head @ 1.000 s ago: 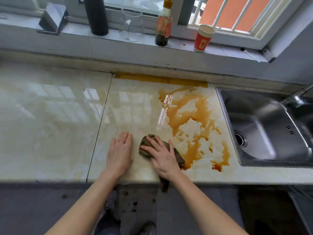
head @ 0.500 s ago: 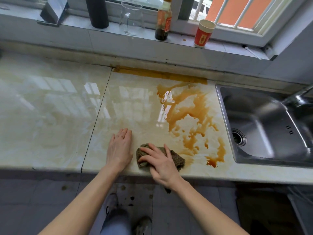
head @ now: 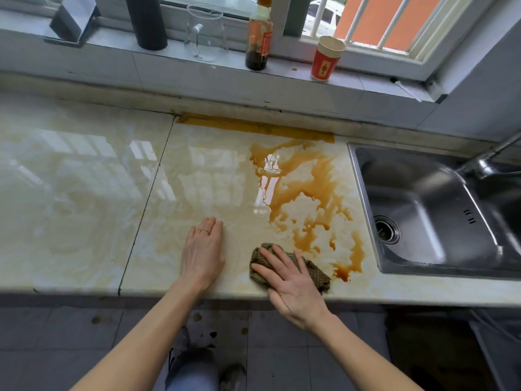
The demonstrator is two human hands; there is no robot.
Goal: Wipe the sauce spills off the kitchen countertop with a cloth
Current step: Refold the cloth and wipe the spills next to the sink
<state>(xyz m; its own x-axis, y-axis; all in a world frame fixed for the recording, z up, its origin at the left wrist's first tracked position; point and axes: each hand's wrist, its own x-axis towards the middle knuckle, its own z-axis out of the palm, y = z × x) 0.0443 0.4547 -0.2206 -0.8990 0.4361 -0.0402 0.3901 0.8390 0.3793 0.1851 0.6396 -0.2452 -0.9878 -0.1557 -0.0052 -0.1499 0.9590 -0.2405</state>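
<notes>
A brown sauce spill [head: 307,190] spreads over the glossy cream countertop [head: 84,198], from the back wall down towards the front edge beside the sink. A dark olive woven cloth [head: 317,273] lies on the counter near the front edge, just left of the lowest sauce blot [head: 342,273]. My right hand [head: 290,286] presses flat on the cloth, fingers spread over it and pointing up-left. My left hand [head: 203,252] rests flat on the counter to the left of the cloth, palm down, holding nothing.
A steel sink [head: 434,210] with a tap [head: 485,162] lies right of the spill. On the windowsill stand a dark cylinder [head: 146,21], a glass jug [head: 205,35], a sauce bottle [head: 259,38] and a red paper cup [head: 327,59]. Sauce drops mark the floor [head: 282,334].
My right hand has slid the cloth rightwards along the front edge, closer to the lowest sauce blot. The left hand has stayed flat in place. The view has shifted slightly.
</notes>
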